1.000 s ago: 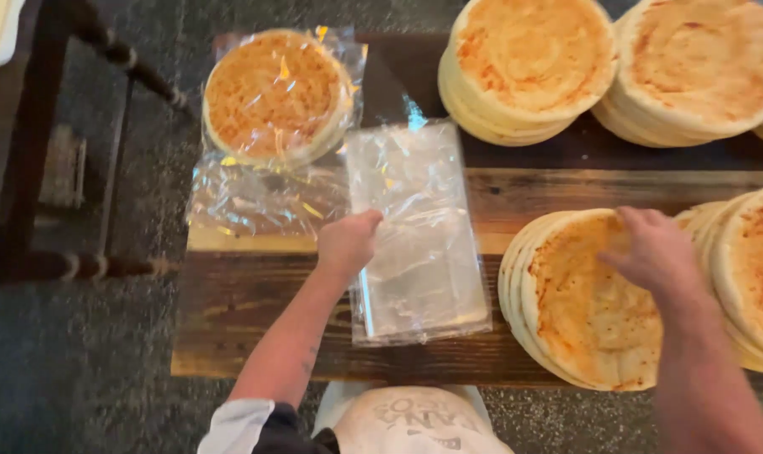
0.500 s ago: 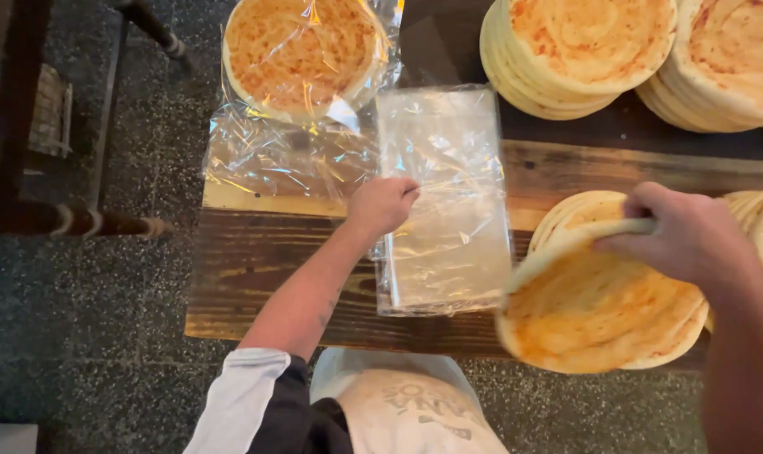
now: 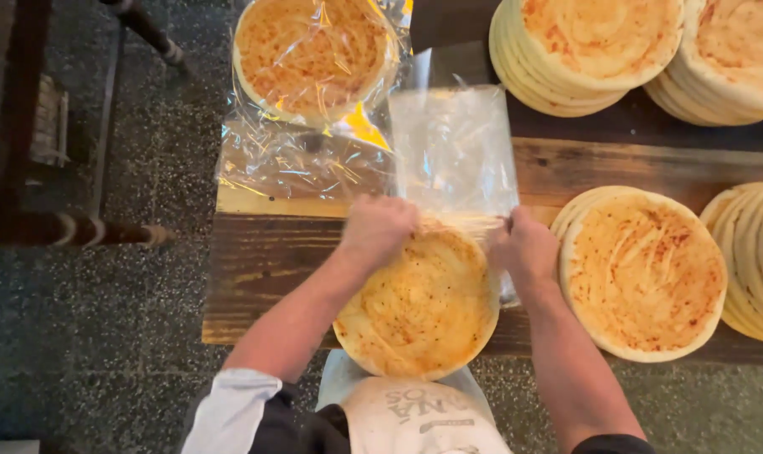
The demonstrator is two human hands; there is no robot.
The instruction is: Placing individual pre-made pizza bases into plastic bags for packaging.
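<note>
Both hands, left hand point(image 3: 380, 225) and right hand point(image 3: 524, 248), are clamped on the far edge of a flatbread point(image 3: 419, 307), at the clear bag point(image 3: 453, 147) mouth.

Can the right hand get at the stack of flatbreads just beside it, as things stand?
Probably yes. The right hand sits right next to the stack of flatbreads, with nothing between them, though it is busy at the clear bag with the left hand.
</note>
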